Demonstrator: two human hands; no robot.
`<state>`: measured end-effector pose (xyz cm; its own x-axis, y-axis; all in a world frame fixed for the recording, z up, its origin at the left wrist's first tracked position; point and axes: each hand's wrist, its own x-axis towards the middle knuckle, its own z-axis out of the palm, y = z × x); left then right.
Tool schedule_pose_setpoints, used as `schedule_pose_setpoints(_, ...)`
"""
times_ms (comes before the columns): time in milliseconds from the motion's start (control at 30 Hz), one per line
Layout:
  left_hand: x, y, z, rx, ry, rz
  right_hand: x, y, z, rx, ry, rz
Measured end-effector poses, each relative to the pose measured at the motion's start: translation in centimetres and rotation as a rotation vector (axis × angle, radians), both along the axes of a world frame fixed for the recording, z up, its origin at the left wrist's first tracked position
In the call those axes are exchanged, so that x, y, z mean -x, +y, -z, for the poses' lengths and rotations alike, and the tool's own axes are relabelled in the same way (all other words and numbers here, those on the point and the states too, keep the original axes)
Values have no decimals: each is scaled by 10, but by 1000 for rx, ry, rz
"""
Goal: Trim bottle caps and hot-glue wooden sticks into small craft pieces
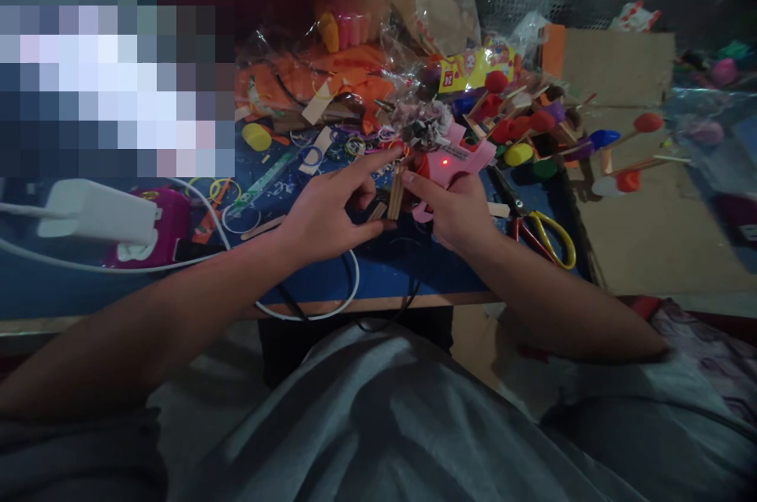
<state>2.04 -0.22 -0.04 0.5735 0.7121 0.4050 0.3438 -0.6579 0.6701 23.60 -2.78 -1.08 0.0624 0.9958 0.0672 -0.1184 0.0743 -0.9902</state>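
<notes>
Between the thumb and index finger of my left hand (pixel 322 210) is a small stack of flat wooden craft sticks (pixel 396 193), tilted slightly from upright. My right hand (pixel 461 210) is closed around a pink device with a lit red light (pixel 464 159), which looks like a glue gun. My right thumb reaches the edge of the stack, and the two hands nearly meet. The nozzle of the pink device is hidden behind the fingers. A crumpled grey and white bundle (pixel 423 124) lies just beyond it.
Scissors (pixel 544 238) with red and yellow handles lie right of my right hand. Colourful clay-tipped sticks (pixel 541 121) lie over cardboard (pixel 668 226). At left, a white charger (pixel 98 210) is plugged into a magenta socket block (pixel 171 214), and a white cable loops along the table edge.
</notes>
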Motion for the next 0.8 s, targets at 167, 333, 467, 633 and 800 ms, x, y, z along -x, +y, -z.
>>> schedule_pose_setpoints(167, 3, 3, -7, 49, 173, -82, -5, 8, 1, -104, 45, 103)
schedule_pose_setpoints(333, 2, 3, -13, -60, 554, -41, -9, 15, 0, -170, 30, 171)
schedule_pose_setpoints(467, 0, 1, -12, -47, 585, -18, -9, 14, -4, -117, 76, 138)
schedule_pose_setpoints(633, 0, 1, -11, -49, 547, -45, -7, 8, -14, -38, 126, 81)
schedule_pose_setpoints(800, 2, 2, -9, -77, 472, -15, -4, 5, -20, 23, 101, 82)
